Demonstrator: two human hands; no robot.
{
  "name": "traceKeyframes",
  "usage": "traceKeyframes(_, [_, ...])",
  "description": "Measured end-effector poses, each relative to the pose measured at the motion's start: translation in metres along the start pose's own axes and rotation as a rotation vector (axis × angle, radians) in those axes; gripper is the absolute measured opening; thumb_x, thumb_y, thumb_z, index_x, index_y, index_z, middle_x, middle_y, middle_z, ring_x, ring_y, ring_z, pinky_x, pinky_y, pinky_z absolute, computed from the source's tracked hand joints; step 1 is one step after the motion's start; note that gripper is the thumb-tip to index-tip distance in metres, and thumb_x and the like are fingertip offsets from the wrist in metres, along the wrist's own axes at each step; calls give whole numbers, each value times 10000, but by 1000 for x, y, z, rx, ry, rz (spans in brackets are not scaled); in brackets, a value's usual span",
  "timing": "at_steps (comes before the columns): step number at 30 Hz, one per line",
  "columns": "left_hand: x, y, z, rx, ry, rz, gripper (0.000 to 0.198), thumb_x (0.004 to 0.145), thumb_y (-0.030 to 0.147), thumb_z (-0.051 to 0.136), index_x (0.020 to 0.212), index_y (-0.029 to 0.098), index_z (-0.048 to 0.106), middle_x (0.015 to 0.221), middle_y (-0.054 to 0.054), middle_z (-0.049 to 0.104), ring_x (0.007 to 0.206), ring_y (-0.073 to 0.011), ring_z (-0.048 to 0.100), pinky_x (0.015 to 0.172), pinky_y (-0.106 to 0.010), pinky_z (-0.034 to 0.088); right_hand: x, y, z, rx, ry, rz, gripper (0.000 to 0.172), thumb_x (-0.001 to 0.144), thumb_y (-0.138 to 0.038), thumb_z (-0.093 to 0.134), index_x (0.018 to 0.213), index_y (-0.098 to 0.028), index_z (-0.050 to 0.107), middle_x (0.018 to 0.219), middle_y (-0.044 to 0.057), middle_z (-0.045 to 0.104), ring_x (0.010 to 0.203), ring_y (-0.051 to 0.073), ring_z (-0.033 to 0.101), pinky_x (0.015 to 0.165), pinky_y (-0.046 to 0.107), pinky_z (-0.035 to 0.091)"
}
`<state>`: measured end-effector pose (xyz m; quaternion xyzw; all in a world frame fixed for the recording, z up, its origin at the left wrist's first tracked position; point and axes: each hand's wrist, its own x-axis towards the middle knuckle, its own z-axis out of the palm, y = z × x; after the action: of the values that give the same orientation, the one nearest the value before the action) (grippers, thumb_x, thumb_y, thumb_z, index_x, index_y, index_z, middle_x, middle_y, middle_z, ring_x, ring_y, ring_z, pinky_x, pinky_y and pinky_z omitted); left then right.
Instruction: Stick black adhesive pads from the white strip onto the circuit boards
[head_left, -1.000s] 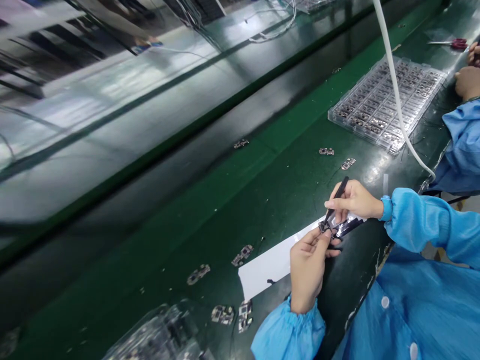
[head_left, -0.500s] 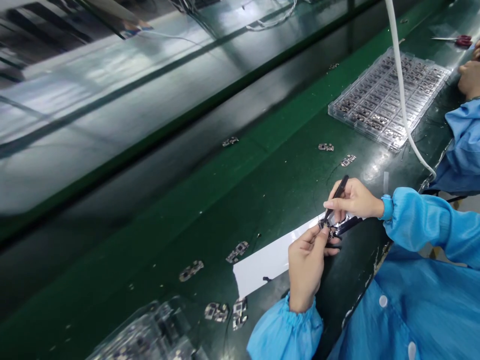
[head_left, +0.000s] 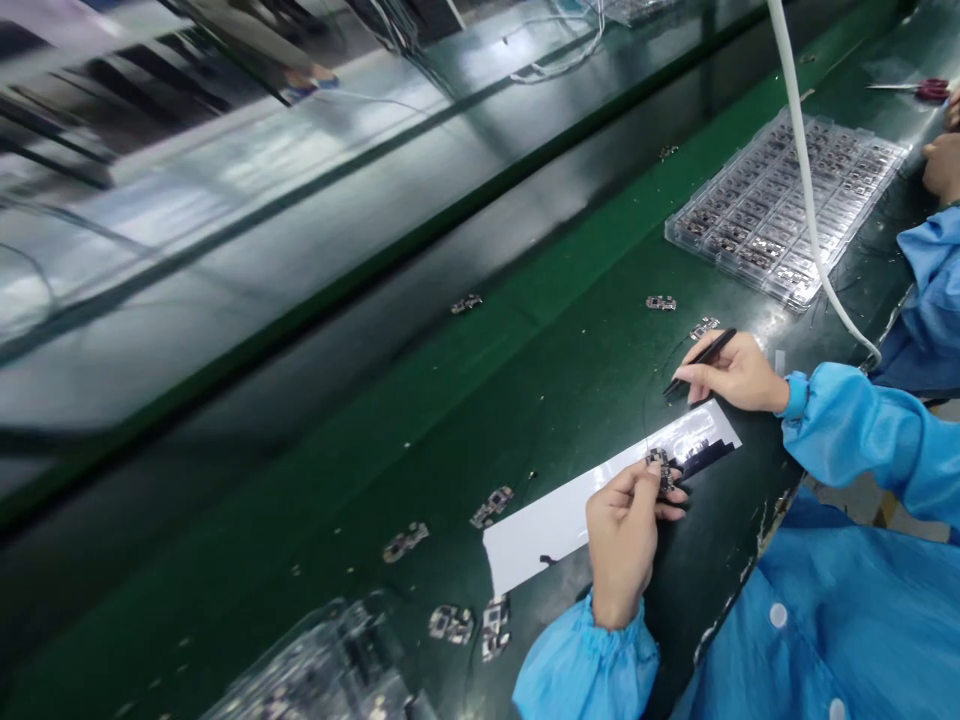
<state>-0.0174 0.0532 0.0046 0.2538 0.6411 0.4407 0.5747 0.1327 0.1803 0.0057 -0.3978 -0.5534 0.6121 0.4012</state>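
My left hand [head_left: 626, 535] pinches a small circuit board [head_left: 660, 468] between thumb and fingers, over the lower edge of a white backing strip [head_left: 547, 535]. Black adhesive pieces [head_left: 709, 458] sit at the strip's right end, and one small black piece lies near its left end. Dark tweezers [head_left: 712, 347] are gripped in my right hand [head_left: 731, 372], their tips pointing down and left, just above the strip and apart from the board. Beyond the right hand lies another circuit board [head_left: 703, 328], partly covered by it, with a thin wire trailing from it.
Several loose circuit boards [head_left: 491, 507] lie on the green bench [head_left: 420, 440]. A clear compartment tray [head_left: 787, 210] full of boards stands at back right, crossed by a white cable [head_left: 806, 200]. Another clear tray [head_left: 322, 670] is at lower left. Red-handled scissors [head_left: 930, 90] lie near a co-worker's hand [head_left: 943, 165].
My right hand with the tweezers has drawn away from the circuit board, up and to the right. My left hand keeps hold of the board. The whole view has shifted slightly.
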Motion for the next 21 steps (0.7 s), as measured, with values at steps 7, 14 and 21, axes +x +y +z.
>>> traceKeyframes(7, [16, 38, -28, -119, 218, 144, 332, 639, 403, 725, 795, 116, 663, 667, -10, 606, 575, -120, 606, 473, -211, 504, 16, 15, -12, 54, 64, 41, 394, 627, -448, 760, 730, -138, 541, 448, 3, 608, 396, 146, 610, 368, 219, 497])
traceKeyframes(14, [96, 111, -143, 382, 788, 276, 229, 760, 310, 549, 903, 135, 586, 695, -10, 600, 589, -119, 612, 555, -257, 522, 11, 18, -9, 66, 29, 98, 360, 643, -417, 747, 741, -132, 551, 446, 2, 598, 405, 145, 608, 376, 217, 490])
traceKeyframes(21, [139, 137, -195, 1125, 740, 299, 182, 662, 280, 677, 784, 153, 630, 773, -85, 663, 874, -288, 637, 826, -411, 478, 13, 25, 0, 134, 10, 131, 286, 672, -358, 712, 750, -147, 534, 421, -39, 556, 392, 133, 593, 368, 203, 478])
